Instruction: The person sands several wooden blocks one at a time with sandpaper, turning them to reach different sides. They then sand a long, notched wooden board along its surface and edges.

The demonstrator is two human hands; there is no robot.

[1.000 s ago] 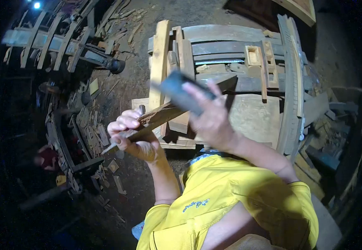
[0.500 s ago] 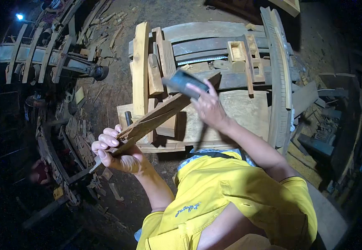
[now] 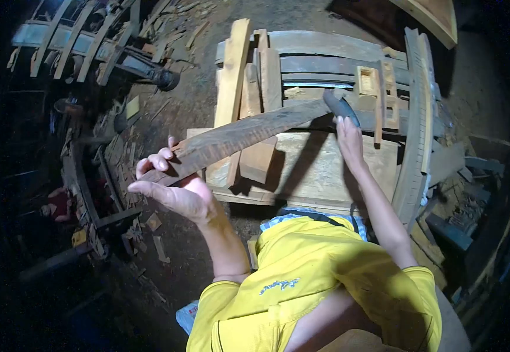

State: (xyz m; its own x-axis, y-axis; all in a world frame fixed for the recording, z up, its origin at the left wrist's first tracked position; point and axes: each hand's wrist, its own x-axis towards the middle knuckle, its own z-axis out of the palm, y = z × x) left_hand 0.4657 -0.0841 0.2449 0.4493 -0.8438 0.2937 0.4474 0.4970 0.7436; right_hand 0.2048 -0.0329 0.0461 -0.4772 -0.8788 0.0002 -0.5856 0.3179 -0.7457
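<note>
A long, dark wooden board (image 3: 237, 136) slants up over the workbench, its grain showing along the face. My left hand (image 3: 181, 193) grips the near end, thumb beneath and fingertips over the upper edge. At the far end, my right hand (image 3: 350, 141) is closed on a dark oblong block (image 3: 341, 108) with a bluish-black face; I cannot tell what kind of tool it is. The block overlaps the board's tip in this view. Below the board, a thick wooden block (image 3: 257, 161) rests on the bench top (image 3: 319, 161).
A pale timber (image 3: 231, 76) stands out at the bench's left. Wooden pieces with square cut-outs (image 3: 367, 80) lie at the back right, beside a long ridged plank (image 3: 410, 123). Wood scraps cover the floor at left, near a blue-grey rack (image 3: 85, 44). A person (image 3: 58, 205) is at far left.
The board has rolled so its broad face shows, and its far end has swung right. My right hand has moved right with the dark block; the whole view has shifted.
</note>
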